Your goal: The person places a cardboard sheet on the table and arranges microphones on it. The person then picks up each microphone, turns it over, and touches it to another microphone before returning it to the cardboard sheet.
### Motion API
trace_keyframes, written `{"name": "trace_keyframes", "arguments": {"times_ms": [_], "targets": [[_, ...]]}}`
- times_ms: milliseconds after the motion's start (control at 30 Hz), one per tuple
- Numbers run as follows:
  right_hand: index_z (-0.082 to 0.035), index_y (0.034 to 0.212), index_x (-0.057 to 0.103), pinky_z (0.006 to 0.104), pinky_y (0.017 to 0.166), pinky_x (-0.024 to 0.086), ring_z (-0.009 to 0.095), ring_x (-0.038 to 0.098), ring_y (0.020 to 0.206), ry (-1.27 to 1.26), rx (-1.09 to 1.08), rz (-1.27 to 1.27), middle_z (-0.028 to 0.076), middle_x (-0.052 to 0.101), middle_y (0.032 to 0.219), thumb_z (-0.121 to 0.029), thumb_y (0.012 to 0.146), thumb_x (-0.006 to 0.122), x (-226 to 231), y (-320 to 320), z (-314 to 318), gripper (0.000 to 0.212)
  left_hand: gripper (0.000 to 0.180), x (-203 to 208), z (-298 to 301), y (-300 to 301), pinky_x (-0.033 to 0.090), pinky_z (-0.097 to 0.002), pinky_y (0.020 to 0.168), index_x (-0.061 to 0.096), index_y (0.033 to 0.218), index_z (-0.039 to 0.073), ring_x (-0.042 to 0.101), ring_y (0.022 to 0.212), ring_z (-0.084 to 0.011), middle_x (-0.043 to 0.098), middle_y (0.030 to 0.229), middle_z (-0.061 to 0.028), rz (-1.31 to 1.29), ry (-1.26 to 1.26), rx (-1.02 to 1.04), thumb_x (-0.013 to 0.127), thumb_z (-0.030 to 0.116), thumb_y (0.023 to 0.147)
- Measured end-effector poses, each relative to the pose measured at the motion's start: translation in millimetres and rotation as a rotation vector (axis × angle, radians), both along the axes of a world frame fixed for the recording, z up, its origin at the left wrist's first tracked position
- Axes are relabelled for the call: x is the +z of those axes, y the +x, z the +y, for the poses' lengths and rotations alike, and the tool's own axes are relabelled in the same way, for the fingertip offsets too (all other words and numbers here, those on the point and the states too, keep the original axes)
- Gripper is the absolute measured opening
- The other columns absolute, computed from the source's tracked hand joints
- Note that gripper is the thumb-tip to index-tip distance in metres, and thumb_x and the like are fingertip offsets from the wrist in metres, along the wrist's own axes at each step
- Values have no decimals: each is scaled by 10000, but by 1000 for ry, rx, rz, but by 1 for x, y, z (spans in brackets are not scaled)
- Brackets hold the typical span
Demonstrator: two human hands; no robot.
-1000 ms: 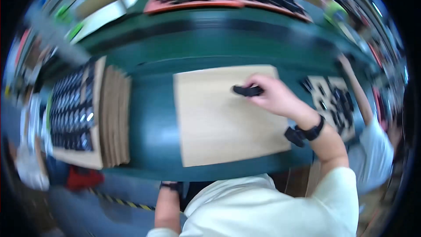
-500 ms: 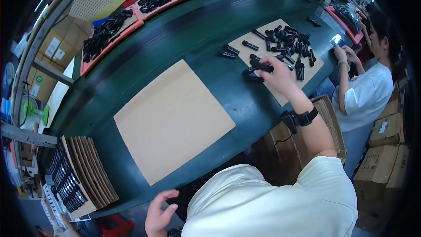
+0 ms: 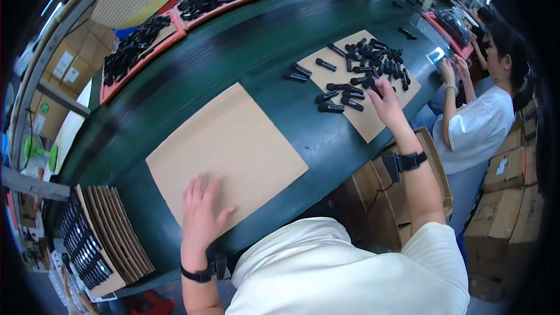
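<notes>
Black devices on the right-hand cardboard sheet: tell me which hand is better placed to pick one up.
Right, most likely. The right hand is close against the black devices, over their cardboard sheet; the left hand is over the other sheet, farther away.

Bare sheet (image 3: 245, 134): flat, open room past the left hand (image 3: 204, 207), which covers part of its near edge.
Counter (image 3: 303, 131): a free green lane runs between the 2 sheets.
Loaded sheet (image 3: 368, 127): scattered black pieces (image 3: 363, 70) crowd the right hand (image 3: 386, 108).
Left end: a cardboard stack (image 3: 119, 230) blocks sideways passage.
Far side: 2 heaped trays (image 3: 175, 36) bar the way.
</notes>
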State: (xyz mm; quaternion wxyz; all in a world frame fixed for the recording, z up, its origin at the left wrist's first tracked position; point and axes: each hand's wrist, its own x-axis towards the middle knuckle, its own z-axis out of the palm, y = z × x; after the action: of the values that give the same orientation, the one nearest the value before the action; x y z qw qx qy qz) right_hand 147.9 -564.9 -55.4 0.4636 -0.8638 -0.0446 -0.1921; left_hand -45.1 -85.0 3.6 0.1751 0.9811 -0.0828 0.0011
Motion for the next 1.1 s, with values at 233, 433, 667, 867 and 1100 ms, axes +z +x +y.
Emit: {"name": "trace_keyframes", "arguments": {"times_ms": [233, 433, 667, 867, 1100], "targets": [[-16, 1143, 556, 192, 623, 404, 55, 510, 694, 475, 231, 252, 20, 630, 864, -79, 937, 606, 62, -75, 111, 221, 786, -17, -17, 4, 242, -616, 1114, 444, 1436, 160, 222, 1417, -461, 276, 1531, -227, 99, 106, -22, 783, 358, 755], [-10, 1139, 588, 185, 681, 427, 59, 551, 788, 557, 593, 223, 26, 642, 960, -22, 912, 622, 82, -77, 226, 230, 793, -20, -13, 5, 241, -631, 1108, 429, 1446, 176, 234, 1412, -459, 288, 1523, -225, 97, 80, 7, 776, 376, 761], [0, 1095, 610, 223, 800, 458, 73, 556, 921, 675, 807, 441, 41, 618, 1064, 16, 901, 633, 67, -67, 330, 197, 755, -16, -9, 6, 254, -637, 1099, 448, 1429, 183, 242, 1408, -452, 281, 1523, -214, 104, 90, -12, 761, 389, 774], [2, 1113, 607, 237, 807, 461, 88, 557, 916, 483, 869, 416, 37, 616, 1021, 9, 901, 639, 30, -64, 336, 215, 545, 21, 35, 31, 403, -543, 1029, 581, 1251, 97, 546, 1174, -342, 584, 1245, -156, 129, -333, 111, 776, 262, 770], [-3, 1097, 613, 254, 774, 462, 135, 575, 870, 203, 1004, 343, 54, 608, 950, 1, 856, 693, 36, -70, 333, 254, 366, -11, 47, 42, 495, -443, 935, 664, 1086, 57, 674, 858, -269, 699, 921, -84, -199, -809, 164, 787, 92, 743]]}}
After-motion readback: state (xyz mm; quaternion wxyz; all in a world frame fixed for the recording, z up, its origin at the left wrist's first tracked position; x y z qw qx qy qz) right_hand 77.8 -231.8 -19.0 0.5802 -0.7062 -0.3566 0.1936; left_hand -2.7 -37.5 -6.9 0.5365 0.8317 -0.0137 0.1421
